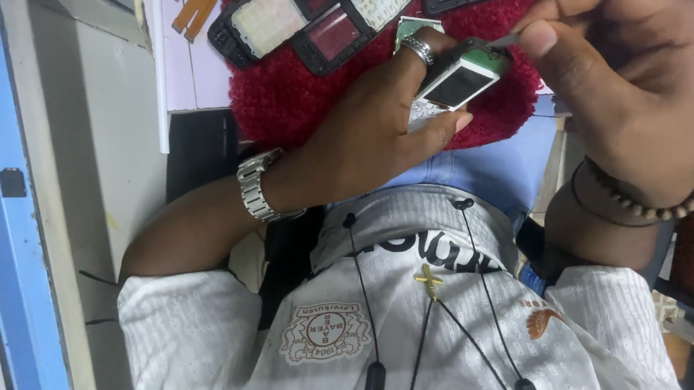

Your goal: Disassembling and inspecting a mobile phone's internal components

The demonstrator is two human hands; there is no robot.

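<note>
The left hand [374,128] has its fingers clamped around a small white phone body with a dark screen and green circuit board [457,84], over a red fuzzy cloth [285,98]. The right hand [638,61] pinches a thin metal tool [504,39], whose tip touches the phone's top edge.

phone [457,84]: glossy dark glass screen in a smooth white plastic frame
circuit board [483,58]: matt green
mat [285,98]: red cloth, shaggy and rough
phone shells [306,10]: black plastic, part glossy, with pale rubbery keypads
watch [256,187]: shiny brushed metal links
ring [419,48]: polished metal
bracelet [666,209]: round matt wooden beads
shirt [226,354]: white knitted cloth, finely textured
</note>
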